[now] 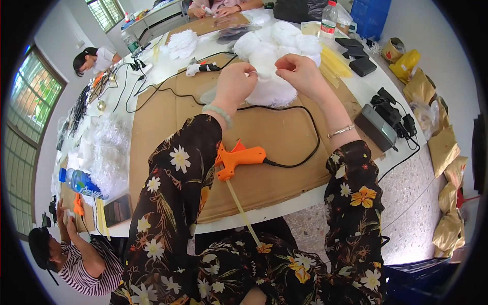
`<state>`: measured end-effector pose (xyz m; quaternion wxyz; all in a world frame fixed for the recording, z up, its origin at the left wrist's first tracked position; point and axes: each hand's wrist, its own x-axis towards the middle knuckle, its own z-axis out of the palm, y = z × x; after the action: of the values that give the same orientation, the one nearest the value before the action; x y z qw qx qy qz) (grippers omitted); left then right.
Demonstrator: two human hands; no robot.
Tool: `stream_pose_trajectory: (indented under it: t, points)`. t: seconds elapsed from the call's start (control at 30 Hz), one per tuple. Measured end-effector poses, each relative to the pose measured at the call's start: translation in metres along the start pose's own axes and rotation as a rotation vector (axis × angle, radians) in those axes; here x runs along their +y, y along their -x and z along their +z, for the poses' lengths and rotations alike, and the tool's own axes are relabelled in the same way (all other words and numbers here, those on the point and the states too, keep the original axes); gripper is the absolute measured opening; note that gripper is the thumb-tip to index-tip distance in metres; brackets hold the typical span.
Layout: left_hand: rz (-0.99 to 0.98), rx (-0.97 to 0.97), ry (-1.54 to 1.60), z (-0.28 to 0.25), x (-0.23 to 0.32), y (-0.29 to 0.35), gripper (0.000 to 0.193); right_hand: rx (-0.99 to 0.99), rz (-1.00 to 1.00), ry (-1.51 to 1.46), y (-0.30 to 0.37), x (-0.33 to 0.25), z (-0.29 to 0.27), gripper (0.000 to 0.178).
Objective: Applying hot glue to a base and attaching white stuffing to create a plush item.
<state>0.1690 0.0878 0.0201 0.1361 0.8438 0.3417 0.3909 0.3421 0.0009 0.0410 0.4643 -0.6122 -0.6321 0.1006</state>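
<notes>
My left hand (pixel 238 81), a beaded bracelet on its wrist, is closed in a pinch on a small whitish piece too small to name. Across from it my right hand (pixel 301 76) has thumb and fingertips pinched together; whatever they hold cannot be made out. Both hands are raised in front of a heap of white fluffy material (pixel 274 43), part of which hangs below them. Nearer to me, an orange glue gun (pixel 240 156) lies on a brown cardboard sheet (pixel 274 183). A long yellowish glue stick (pixel 241 208) extends from it toward my lap, and its black cord curves around to the right.
Yellowish glue sticks (pixel 333 63) and black boxes (pixel 362 66) sit at the far right, near a water bottle (pixel 329 23). A dark adapter (pixel 376 127) with cables lies right. Another glue gun (pixel 202 67) rests beyond my left hand. Other people work around the table.
</notes>
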Motion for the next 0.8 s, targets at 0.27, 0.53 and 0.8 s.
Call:
stream_pose_trajectory:
  t: [0.27,0.53,0.8]
  points:
    - [-0.090,-0.050,0.180,0.003,0.002,0.004,0.023,0.002,-0.095,0.238,0.005,0.008,0.023,0.025]
    - [-0.098,-0.030,0.147,0.005,0.008,0.009,0.019,0.129,-0.253,0.749,0.003,0.011,0.023,0.007]
    - [-0.159,-0.065,0.158,0.005,-0.005,0.009,0.023,0.110,-0.129,0.544,0.004,0.030,0.010,0.014]
